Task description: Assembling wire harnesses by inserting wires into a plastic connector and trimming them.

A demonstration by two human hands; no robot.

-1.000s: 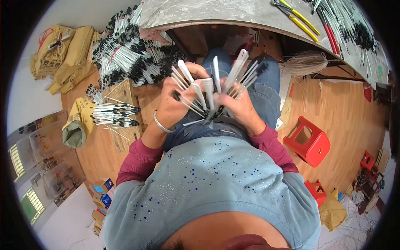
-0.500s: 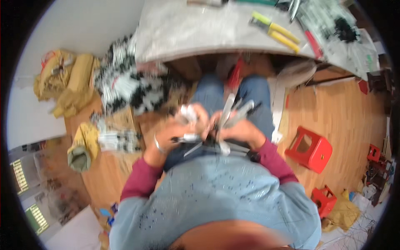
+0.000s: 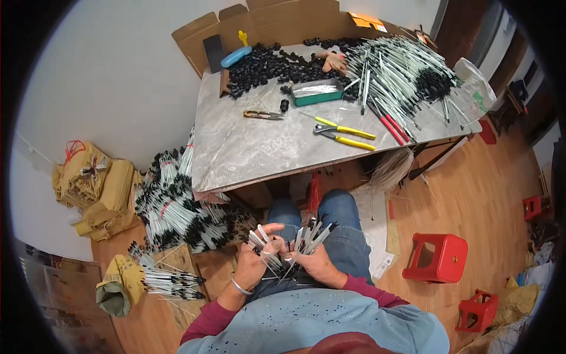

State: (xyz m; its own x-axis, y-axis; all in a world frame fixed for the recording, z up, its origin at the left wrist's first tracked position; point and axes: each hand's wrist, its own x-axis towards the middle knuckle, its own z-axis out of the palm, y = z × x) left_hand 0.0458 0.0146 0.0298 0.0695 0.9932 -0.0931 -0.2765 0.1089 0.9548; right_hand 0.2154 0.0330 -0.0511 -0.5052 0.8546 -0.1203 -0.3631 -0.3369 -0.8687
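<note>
Over my lap, my left hand point(image 3: 250, 266) is closed around a few thin white sticks point(image 3: 272, 259) with black ends. My right hand point(image 3: 321, 265) grips a fuller bundle of white sticks point(image 3: 309, 241), which fan upward with black tips. The two hands almost meet, and the lower ends of both bundles cross between them. Exactly where the fingertips press is hidden among the sticks. My jeans point(image 3: 345, 236) lie just beneath the hands.
Ahead stands a grey marbled table point(image 3: 247, 147) bearing yellow-handled pliers point(image 3: 348, 133), snips point(image 3: 263, 115), a green tin point(image 3: 318, 94), black parts point(image 3: 259, 71) and a large stick pile point(image 3: 395, 71). Stick bundles point(image 3: 183, 215) heap at left, near yellow sacks point(image 3: 112, 189). A red stool point(image 3: 436, 258) is at right.
The view has tilted up, so more of the table shows and my hands sit lower in the picture. Both hands still hold sticks, and the blur has cleared.
</note>
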